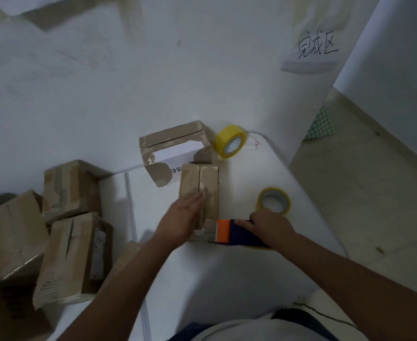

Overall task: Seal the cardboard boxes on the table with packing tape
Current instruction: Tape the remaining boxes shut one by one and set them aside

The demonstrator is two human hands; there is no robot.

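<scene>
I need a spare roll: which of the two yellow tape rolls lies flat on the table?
The thinner roll just beyond the right hand lies flat; the thicker roll by the wall stands tilted on its edge.

A white paper sheet (pixel 309 51) on the wall at one o'clock bears the handwritten characters "完成区"; other printing is too blurred to read.

Both forearms are bare from the bottom edge of the view up to the wrists, with no sleeve, watch, band or ring showing on either. The left hand (pixel 182 217) and the right hand (pixel 270 226) wear no gloves. At the bottom edge, the torso shows a pale grey top (pixel 264 331) with darker navy fabric (pixel 192 331) beside it.
</scene>
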